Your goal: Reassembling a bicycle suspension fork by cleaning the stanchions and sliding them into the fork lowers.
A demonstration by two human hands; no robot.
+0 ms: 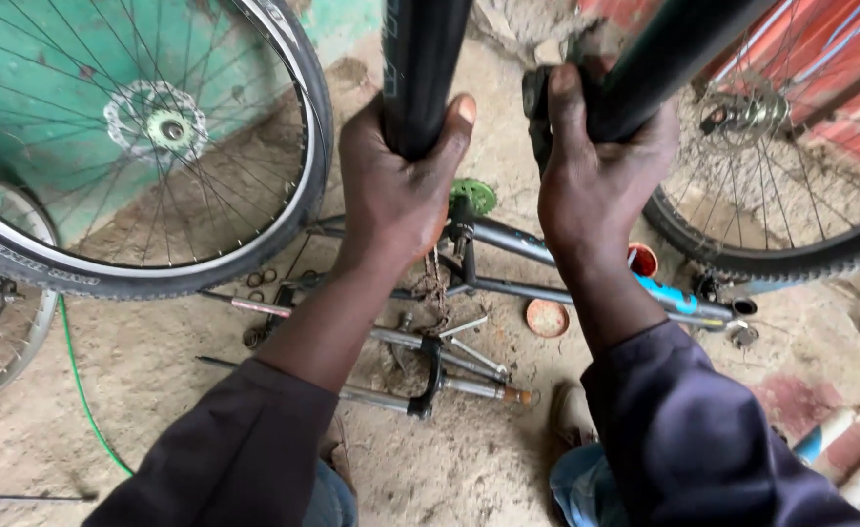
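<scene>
two hands hold black bicycle tubes at 12 o'clock. the left hand [396, 185] has its grip wrapped tight round the upright black tube [422, 59], thumb up along its side. the right hand [596, 176] has its grip closed round the slanted black tube [674, 49], which runs up toward 1 o'clock. below the hands, on the dirt floor [157, 410], lie a grey bicycle frame [547, 254], a suspension fork [430, 376] and a small rusty cap [547, 317]. a spoked wheel [157, 146] stands at 10 o'clock, another wheel [791, 195] at 2 o'clock.
</scene>
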